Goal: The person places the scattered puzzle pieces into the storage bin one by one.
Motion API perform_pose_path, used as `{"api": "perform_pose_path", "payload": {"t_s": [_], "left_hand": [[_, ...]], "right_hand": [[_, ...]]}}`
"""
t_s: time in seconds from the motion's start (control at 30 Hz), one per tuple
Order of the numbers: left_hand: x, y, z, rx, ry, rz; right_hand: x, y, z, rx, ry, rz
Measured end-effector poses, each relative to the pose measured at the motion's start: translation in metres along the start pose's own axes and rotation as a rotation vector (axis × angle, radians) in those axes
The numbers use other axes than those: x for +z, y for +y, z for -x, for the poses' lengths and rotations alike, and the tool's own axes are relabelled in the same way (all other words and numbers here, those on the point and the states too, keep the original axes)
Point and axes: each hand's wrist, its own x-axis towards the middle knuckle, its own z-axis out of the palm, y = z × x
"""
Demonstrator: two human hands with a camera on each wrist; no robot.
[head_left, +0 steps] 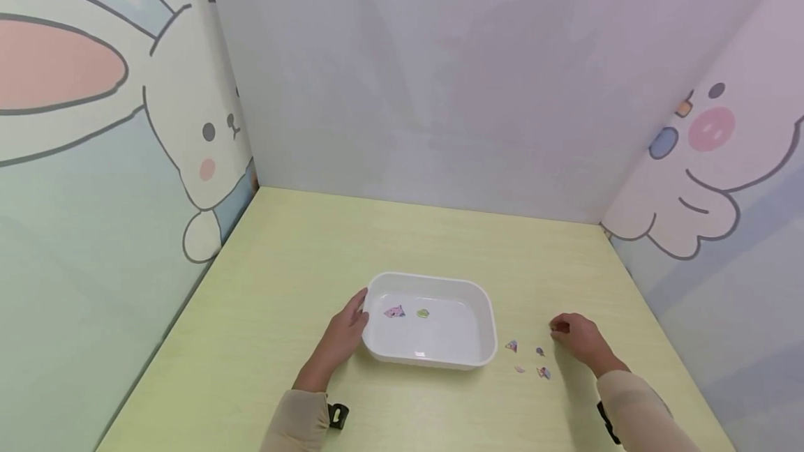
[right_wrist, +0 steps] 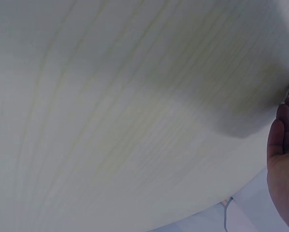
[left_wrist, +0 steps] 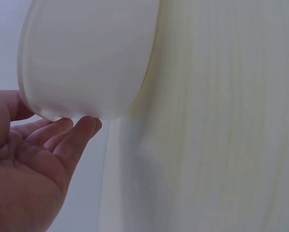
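Observation:
A white rectangular tray [head_left: 427, 361] stands on the table, with a pink sticker-like cutout [head_left: 394, 312] and a yellow-green one [head_left: 423, 313] lying inside. My left hand [head_left: 344, 332] holds the tray's left end; in the left wrist view its fingertips touch the outer wall [left_wrist: 86, 63]. To the right of the tray, my right hand [head_left: 579, 337] is low over the table and pinches a small thin piece, mostly hidden by the fingers. Near it lie several small colourful cutouts, among them a triangular one [head_left: 512, 346] and a larger one [head_left: 544, 372].
The pale yellow wooden table [head_left: 301, 243] meets a plain light curtain [head_left: 408, 75] at the back. Cartoon-printed panels stand at the left [head_left: 94, 229] and right [head_left: 741, 284] edges.

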Motion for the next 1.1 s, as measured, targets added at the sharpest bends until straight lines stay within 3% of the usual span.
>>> {"api": "perform_pose_path", "payload": {"t_s": [1.1], "left_hand": [[0.0003,-0.0025,-0.0009,0.007,-0.010,0.000]], "right_hand": [[0.0028,0.0001,0.0015,0.065,0.039,-0.029]]}}
